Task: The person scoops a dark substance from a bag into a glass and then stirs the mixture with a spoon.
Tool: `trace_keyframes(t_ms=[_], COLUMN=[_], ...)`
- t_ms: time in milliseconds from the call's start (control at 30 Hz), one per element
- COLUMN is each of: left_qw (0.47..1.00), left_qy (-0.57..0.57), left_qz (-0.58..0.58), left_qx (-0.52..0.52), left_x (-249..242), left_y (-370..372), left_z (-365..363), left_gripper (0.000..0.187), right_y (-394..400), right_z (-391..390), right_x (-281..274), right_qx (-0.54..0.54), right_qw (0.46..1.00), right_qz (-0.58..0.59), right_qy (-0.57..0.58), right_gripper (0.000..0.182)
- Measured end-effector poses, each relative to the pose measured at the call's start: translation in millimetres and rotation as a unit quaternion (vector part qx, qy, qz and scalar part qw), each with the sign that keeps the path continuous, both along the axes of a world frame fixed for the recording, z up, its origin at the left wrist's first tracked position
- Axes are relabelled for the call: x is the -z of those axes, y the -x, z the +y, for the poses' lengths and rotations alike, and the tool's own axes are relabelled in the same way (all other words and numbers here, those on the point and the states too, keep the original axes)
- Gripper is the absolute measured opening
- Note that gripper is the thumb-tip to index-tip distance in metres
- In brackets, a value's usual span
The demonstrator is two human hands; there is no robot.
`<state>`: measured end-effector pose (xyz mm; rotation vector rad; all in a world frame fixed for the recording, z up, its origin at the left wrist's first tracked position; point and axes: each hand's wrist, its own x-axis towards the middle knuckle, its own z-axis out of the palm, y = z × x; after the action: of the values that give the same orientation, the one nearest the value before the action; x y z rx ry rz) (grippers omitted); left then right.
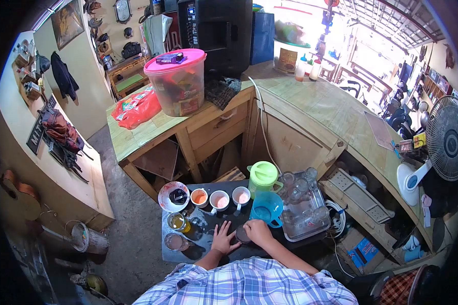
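Note:
My left hand (222, 239) lies with fingers spread on the dark tabletop, its thumb side close to a glass of dark drink (242, 234). At that glass's rim my right hand (258, 232) is closed; whatever its fingers pinch is hidden. Beyond my hands stand three white cups (219, 201) with pinkish or orange contents. To the left are a glass of yellow liquid (178, 222), a glass of greyish-brown drink (176, 242) and a bowl (173, 196) holding a dark object. A translucent blue pitcher (266, 207) is just beyond my right hand, before a green-lidded pitcher (264, 175).
A metal tray (305, 235) with several clear glasses sits on the right. Behind is a wooden counter (310, 99) bearing a pink-lidded tub (177, 84), a red plastic bag (137, 108) and a black speaker (216, 38). A white fan (437, 140) stands far right; a cable (263, 127) hangs down the counter.

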<state>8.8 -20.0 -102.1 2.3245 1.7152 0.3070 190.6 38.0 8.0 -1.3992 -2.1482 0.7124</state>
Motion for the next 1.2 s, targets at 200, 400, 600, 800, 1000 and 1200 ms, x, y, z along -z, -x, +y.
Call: trace_keyframes(t_ms=[200, 400, 600, 800, 1000, 1200], left_qw=[1.0, 1.0, 0.998, 0.997, 0.998, 0.997], left_qy=[-0.002, 0.0, -0.027, -0.035, -0.026, -0.031], left_qz=[-0.005, -0.002, -0.057, -0.067, -0.065, -0.072], left_qx=[0.0, -0.003, 0.001, 0.0, -0.001, -0.002], left_x=[-1, -2, 1, 2, 1, 3], left_y=[0, 0, 0, -2, -2, -2], left_z=[-1, -2, -3, -3, -4, -4], left_gripper=[0.062, 0.062, 0.062, 0.059, 0.058, 0.06], right_y=[0, -1, -4, -9, -10, -11], right_z=[-2, -3, -2, -2, 0, -1], right_x=[-2, 1, -2, -1, 0, 0], right_qx=[0.015, 0.019, 0.02, -0.012, -0.035, -0.059], right_qw=[0.998, 0.997, 0.997, 0.998, 0.994, 0.996], right_qz=[0.06, 0.077, 0.069, 0.046, 0.037, -0.025], right_qy=[-0.003, -0.003, 0.024, 0.05, 0.096, 0.069], right_gripper=[0.019, 0.02, 0.021, 0.021, 0.021, 0.022])
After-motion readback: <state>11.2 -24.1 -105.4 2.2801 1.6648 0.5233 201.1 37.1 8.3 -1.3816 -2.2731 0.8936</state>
